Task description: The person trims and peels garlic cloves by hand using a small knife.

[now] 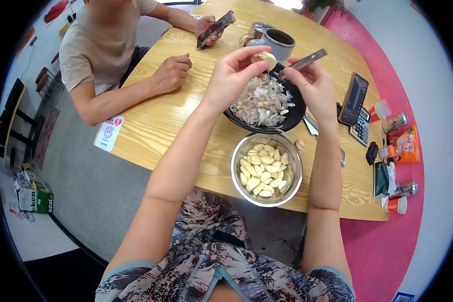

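My left hand (231, 75) pinches a pale garlic clove (268, 61) between thumb and fingertips, above the far side of the black plate. In my right hand (313, 86) is a small knife (309, 59), its grey handle sticking up to the right and its blade partly hidden near the clove. A heap of papery garlic skins (260, 103) covers much of the black plate (295, 113) beneath both hands. Closer to me, a metal bowl (235, 179) holds many peeled garlic cloves (261, 168). One unpeeled clove (299, 145) lies beside the bowl.
Behind the plate stand a grey mug (281, 46) and a glass jar (260, 29). To the right are a propped phone (354, 99), a calculator (360, 126), and several jars and packets. Across the left edge, another person (105, 50) rests an arm on the wooden table (199, 95), holding a phone (215, 29).
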A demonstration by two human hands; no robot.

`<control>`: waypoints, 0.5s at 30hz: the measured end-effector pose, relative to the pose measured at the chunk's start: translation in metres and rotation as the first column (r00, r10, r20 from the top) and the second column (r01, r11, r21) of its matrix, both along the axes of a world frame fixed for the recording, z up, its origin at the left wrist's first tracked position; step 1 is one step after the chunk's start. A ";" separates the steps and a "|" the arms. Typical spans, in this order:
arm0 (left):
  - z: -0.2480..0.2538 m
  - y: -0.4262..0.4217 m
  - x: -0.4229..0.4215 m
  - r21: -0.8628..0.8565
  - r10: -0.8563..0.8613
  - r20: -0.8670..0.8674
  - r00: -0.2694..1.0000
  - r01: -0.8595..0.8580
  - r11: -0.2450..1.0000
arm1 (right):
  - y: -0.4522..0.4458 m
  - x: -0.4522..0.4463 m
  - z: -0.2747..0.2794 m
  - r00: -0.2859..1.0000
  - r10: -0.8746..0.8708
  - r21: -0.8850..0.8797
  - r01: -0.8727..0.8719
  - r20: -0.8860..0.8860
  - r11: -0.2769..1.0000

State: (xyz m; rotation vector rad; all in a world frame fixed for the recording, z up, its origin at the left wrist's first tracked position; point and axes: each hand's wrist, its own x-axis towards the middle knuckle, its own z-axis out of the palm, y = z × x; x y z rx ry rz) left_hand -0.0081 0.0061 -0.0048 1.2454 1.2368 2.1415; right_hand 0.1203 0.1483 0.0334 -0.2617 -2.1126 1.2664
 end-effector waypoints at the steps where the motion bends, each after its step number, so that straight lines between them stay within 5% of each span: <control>1: -0.002 0.001 -0.001 0.000 0.004 0.004 1.000 -0.004 1.000 | -0.003 0.001 0.002 1.000 0.004 0.000 -0.004 0.004 1.000; 5: -0.006 0.006 0.002 -0.055 0.005 -0.061 0.998 -0.008 0.998 | -0.015 0.005 0.006 0.997 0.083 0.015 -0.083 -0.002 0.996; 11: -0.003 0.003 0.007 -0.026 0.068 -0.173 0.983 -0.073 0.997 | -0.019 0.001 0.003 0.998 0.028 0.361 -0.004 -0.063 0.933; 15: -0.005 0.003 0.007 -0.016 0.149 -0.216 0.965 -0.156 0.988 | -0.021 -0.002 0.000 0.996 0.018 0.356 0.016 -0.091 0.934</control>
